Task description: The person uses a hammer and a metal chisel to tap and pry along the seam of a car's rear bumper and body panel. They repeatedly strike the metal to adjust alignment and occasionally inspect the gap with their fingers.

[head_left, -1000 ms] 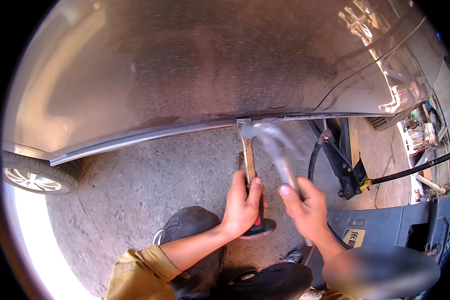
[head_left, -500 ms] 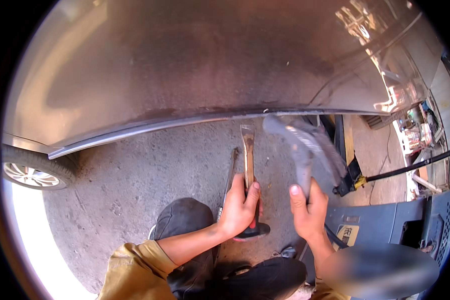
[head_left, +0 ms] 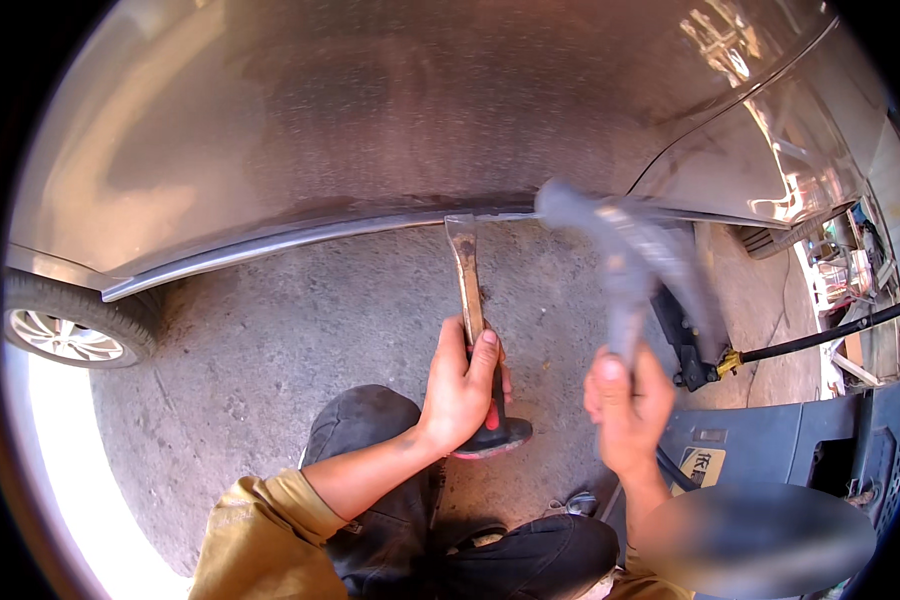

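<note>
Person crouches, knee in dark trousers (head_left: 370, 440) just below the left hand (head_left: 460, 390). Left hand wrapped tight around the chisel (head_left: 467, 280), fingers closed on its red-and-black grip, guard flange at the base of the palm. Chisel blade runs up and away from the hand, flat tip touching the lower sill trim (head_left: 300, 238) of the silver car body (head_left: 390, 110). Right hand (head_left: 625, 405), beside the left and a bit apart, fisted around a hammer handle; hammer (head_left: 620, 245) motion-blurred, head up near the sill edge, just right of the chisel tip. Concrete floor (head_left: 270, 340) under both hands. Right of the right hand: black hose (head_left: 820, 335) with yellow fitting, dark blue bumper panel (head_left: 770, 445) below it. Far left of the left hand, a wheel (head_left: 65, 335) with alloy rim.
</note>
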The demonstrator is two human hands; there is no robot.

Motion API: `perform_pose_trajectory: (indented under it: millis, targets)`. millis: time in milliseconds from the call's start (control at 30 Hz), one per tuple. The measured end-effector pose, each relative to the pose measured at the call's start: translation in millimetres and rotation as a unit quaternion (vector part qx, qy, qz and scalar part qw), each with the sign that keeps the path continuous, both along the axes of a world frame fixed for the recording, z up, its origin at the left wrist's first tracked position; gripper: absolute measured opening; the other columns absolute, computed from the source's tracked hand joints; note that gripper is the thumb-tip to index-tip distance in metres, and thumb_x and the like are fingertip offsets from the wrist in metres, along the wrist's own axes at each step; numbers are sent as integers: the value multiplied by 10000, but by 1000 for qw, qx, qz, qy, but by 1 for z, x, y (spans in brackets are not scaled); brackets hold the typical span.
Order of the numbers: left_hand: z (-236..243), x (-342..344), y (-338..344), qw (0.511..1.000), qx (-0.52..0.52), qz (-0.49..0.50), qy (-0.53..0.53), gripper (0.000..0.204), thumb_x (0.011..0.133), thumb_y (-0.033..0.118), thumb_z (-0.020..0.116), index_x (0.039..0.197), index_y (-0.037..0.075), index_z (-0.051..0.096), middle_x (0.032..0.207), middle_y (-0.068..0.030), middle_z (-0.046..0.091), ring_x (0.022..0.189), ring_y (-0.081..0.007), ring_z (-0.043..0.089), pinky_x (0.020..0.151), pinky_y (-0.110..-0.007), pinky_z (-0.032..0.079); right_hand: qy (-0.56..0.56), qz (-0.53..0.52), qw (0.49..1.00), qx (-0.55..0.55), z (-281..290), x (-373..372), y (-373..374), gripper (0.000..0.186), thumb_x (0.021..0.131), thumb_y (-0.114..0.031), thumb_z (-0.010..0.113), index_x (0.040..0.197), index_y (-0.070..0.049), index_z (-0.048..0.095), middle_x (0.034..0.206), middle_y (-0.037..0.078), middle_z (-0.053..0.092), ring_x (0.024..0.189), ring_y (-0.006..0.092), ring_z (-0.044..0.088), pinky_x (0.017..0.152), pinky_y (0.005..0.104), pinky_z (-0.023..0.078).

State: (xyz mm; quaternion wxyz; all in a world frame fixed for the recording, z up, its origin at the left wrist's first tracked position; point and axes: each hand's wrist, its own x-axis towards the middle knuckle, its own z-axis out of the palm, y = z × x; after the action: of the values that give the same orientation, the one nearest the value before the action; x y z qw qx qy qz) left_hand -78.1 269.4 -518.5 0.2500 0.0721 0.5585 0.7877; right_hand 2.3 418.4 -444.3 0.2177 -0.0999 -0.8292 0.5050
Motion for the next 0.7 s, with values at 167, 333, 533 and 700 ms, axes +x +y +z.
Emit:
perform_pose_trajectory:
  millis: [167, 333, 533, 700]
  targets:
    - [0, -2, -11, 1000, -8, -18, -4, 218, 1091, 249, 418, 1062, 36, 385, 751, -94, 557, 459, -156, 538, 378, -255, 421, 280, 19, 928, -244, 56, -16, -23, 433, 1029, -421, 528, 822, -44, 471, 627, 82, 531, 470, 127, 454, 431, 242, 358]
    - [-3, 0, 1, 1000, -17, -3, 6, 204, 1086, 230, 433, 1060, 30, 399, 736, -70, 545, 536, -143, 574, 437, -271, 441, -73, 23, 970, 229, -8, -25, 9, 410, 973, -362, 658, 792, -9, 555, 600, 125, 561, 524, 208, 561, 499, 324, 432]
    - [-2, 5, -11, 999, -14, -33, 32, 205, 1091, 220, 422, 1056, 20, 395, 798, -88, 546, 577, -160, 598, 497, -287, 498, -149, 9, 989, 13, 1, 7, -8, 361, 960, -320, 701, 834, -2, 588, 578, 73, 540, 548, 85, 496, 505, 304, 406]
    - [-5, 6, 7, 998, 7, -53, 25, 213, 1089, 221, 427, 1077, 11, 394, 862, -82, 532, 606, -161, 607, 529, -293, 514, -96, -63, 993, -39, -1, 16, 13, 357, 976, -319, 686, 822, -13, 584, 585, -10, 507, 545, 56, 446, 495, 273, 369]
